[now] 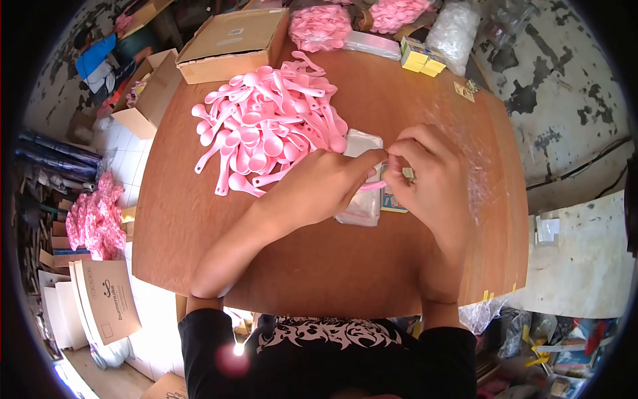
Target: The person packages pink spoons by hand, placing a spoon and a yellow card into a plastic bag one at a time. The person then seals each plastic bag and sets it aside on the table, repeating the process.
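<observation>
My left hand is closed above the table's middle, with a pink spoon in it; only a short pink length shows past the fingers. My right hand pinches thumb to forefinger close to the left fingertips. What that pinch holds is too small to make out. Beneath both hands lie clear plastic bags in a flat stack. A small blue and yellow card or box shows partly under the right hand. Left of the bags rises a big heap of pink spoons.
On the brown table, a cardboard box stands at the back left. Bags of pink pieces and yellow boxes line the back. Clear plastic film lies at right. A person in a blue top works at far left.
</observation>
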The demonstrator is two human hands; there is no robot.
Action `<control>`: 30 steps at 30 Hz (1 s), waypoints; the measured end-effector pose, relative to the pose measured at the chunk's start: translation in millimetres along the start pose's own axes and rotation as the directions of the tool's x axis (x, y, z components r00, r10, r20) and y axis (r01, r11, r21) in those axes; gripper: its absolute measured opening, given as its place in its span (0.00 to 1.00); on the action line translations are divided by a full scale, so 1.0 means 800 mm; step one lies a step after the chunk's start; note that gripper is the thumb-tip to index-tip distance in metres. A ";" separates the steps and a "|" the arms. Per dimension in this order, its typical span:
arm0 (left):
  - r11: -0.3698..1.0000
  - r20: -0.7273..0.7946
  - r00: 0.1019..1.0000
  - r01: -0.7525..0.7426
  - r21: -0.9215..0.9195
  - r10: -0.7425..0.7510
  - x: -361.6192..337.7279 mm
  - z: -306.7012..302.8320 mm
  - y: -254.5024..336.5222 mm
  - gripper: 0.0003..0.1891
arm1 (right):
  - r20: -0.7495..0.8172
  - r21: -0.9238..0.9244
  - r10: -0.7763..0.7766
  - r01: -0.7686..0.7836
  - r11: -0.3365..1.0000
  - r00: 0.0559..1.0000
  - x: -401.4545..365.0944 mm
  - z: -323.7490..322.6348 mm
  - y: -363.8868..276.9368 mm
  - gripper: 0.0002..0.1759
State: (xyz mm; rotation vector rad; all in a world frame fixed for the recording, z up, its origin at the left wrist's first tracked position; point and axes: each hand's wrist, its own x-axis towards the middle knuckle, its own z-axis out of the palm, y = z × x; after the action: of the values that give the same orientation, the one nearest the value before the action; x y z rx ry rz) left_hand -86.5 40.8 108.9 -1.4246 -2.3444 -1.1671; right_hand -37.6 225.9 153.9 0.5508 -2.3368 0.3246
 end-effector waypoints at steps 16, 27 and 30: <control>0.776 -0.129 0.979 0.041 -0.630 -0.157 -0.002 -0.008 0.016 0.17 | 0.026 0.999 0.359 -0.032 0.011 0.933 -0.042 -0.059 0.129 0.02; 0.758 -0.188 0.956 0.051 -0.651 -0.227 0.009 0.024 -0.002 0.16 | 0.007 0.305 0.535 -0.512 0.803 0.845 -0.078 -0.028 0.132 0.19; 0.728 -0.068 0.969 0.131 -0.673 -0.237 0.007 0.024 0.001 0.18 | 0.144 0.659 0.274 -0.298 0.691 0.951 -0.035 -0.039 0.063 0.17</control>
State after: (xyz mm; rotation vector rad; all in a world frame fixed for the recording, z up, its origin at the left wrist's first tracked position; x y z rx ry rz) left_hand -84.0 58.0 99.2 -1.1978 -2.0765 -2.2564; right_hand -24.6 289.8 153.8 0.5124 -2.2885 1.3683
